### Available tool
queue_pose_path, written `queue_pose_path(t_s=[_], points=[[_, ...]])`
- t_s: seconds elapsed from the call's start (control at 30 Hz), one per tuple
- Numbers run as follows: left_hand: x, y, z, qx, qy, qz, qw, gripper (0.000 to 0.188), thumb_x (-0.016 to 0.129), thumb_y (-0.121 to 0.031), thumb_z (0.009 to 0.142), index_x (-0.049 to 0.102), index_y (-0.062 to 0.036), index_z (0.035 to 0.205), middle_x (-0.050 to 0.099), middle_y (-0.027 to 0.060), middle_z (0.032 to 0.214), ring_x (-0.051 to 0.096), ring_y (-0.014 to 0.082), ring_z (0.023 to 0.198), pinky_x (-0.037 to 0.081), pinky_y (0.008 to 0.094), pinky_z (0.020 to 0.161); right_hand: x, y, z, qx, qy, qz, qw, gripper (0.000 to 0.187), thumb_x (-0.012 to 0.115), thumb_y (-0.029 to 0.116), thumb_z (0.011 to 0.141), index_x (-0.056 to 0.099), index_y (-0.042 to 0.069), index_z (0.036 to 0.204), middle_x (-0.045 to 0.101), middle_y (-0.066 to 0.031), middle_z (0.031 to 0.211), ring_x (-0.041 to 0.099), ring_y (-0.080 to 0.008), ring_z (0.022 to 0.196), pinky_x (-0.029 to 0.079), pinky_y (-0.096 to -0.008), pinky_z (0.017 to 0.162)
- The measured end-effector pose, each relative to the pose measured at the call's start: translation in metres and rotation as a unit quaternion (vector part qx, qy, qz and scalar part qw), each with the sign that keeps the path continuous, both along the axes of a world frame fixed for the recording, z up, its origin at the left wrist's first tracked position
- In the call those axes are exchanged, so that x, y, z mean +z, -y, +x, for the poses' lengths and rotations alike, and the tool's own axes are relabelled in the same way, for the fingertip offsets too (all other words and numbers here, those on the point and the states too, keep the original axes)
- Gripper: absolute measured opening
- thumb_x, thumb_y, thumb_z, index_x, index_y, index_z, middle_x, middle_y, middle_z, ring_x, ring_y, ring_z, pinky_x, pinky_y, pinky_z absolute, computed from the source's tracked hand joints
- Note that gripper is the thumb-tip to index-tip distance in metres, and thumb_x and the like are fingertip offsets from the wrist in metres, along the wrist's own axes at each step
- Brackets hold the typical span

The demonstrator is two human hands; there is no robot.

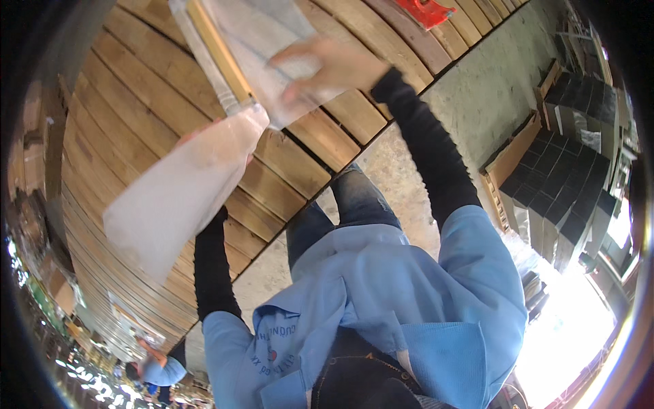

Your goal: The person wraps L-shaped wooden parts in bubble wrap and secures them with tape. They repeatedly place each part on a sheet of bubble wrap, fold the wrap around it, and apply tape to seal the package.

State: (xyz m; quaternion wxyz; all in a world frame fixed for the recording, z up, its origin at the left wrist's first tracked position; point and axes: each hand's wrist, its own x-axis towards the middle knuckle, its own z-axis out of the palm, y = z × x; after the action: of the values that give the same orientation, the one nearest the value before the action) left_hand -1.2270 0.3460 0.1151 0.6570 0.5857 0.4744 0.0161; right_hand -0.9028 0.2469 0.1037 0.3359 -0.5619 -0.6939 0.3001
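My right grip is spread wide by the translucent wrap; my left grip, mostly hidden, I can't judge. The wooden strip is far on the bench.

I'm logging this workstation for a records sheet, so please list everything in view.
Slatted wooden surface: one, brown, left to top
Translucent sheeting: piece count unclear, whitish, about the hands
Wood strip: one visible, tan, along the sheeting
Red item: one, kind unclear, on slats at top
Dark-topped stacks: at least two, right
Floor: one, grey, beyond the slats
Co-worker: one, blue top, lower left
Rim clutter: blurred, uncountable
Left hand: one, mostly behind sheeting
Right hand: one, blurred, over sheeting
Black sleeves: two, forearms
Shirt: one, light blue, lower centre
Jeans: one pair, blue, centre
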Motion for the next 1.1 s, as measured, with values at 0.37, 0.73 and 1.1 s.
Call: queue_pose_path(t_s=[0.37, 0.73, 1.1], points=[[-0.003, 0.042, -0.005, 0.211, 0.164, -0.002, 0.963, 0.063, 0.071, -0.030, 0.090, 0.048, -0.0050, 0.143, 0.053, 0.0223, 0.144, 0.056, 0.0430, 0.128, 0.060, 0.0603, 0.088, -0.152, 0.067, 0.402, -0.432, 0.062, -0.284, 0.854, 0.055, 0.055, 0.060, 0.099, 0.076, 0.011, 0.112, 0.075, -0.0103, 0.102, 0.069, -0.0190, 0.095, 0.054, -0.0333, 0.090], [0.017, 0.019, 0.006, 0.286, 0.244, -0.335, 0.864, 0.062, 0.059, -0.041, 0.094, 0.053, -0.0043, 0.144, 0.058, 0.0221, 0.140, 0.060, 0.0470, 0.122, 0.059, 0.0633, 0.087, -0.139, 0.097, 0.278, -0.509, -0.234, -0.269, 0.783, 0.054, 0.077, 0.060, 0.083, 0.075, 0.015, 0.112, 0.067, 0.0026, 0.102, 0.059, -0.0158, 0.101, 0.025, -0.0669, 0.106], [-0.005, 0.006, -0.016, 0.227, 0.250, -0.327, 0.883, 0.067, 0.054, -0.049, 0.097, 0.046, -0.0077, 0.149, 0.048, 0.0198, 0.152, 0.051, 0.0411, 0.134, 0.054, 0.0579, 0.095, -0.189, 0.124, 0.199, -0.656, 0.025, -0.103, 0.748, 0.027, 0.082, 0.031, 0.082, 0.082, 0.005, 0.090, 0.076, -0.0089, 0.084, 0.072, -0.0192, 0.078, 0.057, -0.0351, 0.078]])
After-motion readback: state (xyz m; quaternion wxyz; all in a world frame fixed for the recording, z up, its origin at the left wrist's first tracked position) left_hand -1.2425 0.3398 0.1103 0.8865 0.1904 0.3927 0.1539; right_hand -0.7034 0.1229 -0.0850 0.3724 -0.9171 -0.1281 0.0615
